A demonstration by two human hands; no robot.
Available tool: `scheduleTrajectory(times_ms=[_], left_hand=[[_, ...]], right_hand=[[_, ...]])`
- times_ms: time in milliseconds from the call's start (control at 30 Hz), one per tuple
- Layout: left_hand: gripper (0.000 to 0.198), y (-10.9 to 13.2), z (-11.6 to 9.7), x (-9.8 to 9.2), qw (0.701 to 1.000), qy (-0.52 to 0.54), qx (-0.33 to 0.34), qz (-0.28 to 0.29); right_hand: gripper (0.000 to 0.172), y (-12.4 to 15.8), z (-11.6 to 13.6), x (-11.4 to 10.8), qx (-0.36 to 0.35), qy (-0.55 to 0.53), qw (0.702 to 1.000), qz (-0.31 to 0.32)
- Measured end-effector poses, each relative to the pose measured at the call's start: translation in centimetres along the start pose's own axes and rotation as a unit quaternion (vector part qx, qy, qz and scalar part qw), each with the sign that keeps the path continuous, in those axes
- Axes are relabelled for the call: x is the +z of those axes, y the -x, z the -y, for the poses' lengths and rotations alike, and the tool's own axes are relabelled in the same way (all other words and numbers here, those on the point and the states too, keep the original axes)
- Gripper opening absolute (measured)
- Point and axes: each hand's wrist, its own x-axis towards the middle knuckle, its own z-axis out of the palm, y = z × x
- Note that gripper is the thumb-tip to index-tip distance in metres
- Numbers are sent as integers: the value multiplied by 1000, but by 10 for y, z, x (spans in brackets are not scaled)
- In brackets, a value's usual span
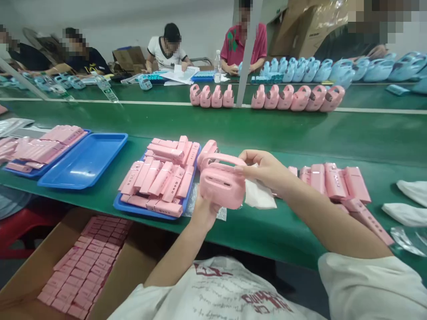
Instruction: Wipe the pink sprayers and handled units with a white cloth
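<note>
I hold a pink handled plastic housing [223,183] over the near edge of the green bench. My left hand [204,210] grips it from underneath, fingers mostly hidden behind it. My right hand [263,171] pinches its top handle and holds a white cloth [258,195] against its right side. A blue tray [147,208] piled with several pink rectangular parts [162,175] lies just left of the housing. More pink parts [336,182] lie loose to the right.
An empty blue tray [83,161] and another tray of pink parts [43,146] sit at left. A cardboard box [30,275] of pink parts stands below the bench. Pink [293,98] and blue housings [333,69] line the far conveyor, where several people sit. White cloths [408,202] lie right.
</note>
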Motion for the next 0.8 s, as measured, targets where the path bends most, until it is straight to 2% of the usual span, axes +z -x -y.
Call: scheduleTrajectory(times_ms=[67, 133, 267, 333, 400, 500, 667, 733, 800], left_hand=[[89, 0, 6, 0, 998, 54, -19, 19], [87, 1, 11, -4, 994, 91, -44, 29], [75, 10, 23, -14, 980, 149, -129, 15], [64, 15, 28, -20, 966, 187, -176, 6], [57, 18, 32, -25, 949, 230, -214, 11], [70, 20, 33, -31, 927, 265, -264, 28], [91, 20, 28, -35, 919, 257, -299, 25], [94, 18, 28, -37, 909, 280, -307, 36], [87, 16, 28, -40, 896, 315, -309, 46]], right_hand=[[41, 14, -11, -3, 16, -37, 999, 15], [43, 21, -26, -12, 36, -45, 998, -10], [45, 16, -67, -39, 90, -38, 979, -180], [45, 11, -88, -49, 88, -62, 966, -233], [43, 12, -107, -51, 77, -88, 959, -258], [38, 26, -130, -43, 84, -127, 952, -266], [37, 57, -155, -18, 74, -142, 944, -290], [38, 63, -161, -8, 59, -82, 951, -293], [38, 67, -165, 0, 30, 47, 967, -249]])
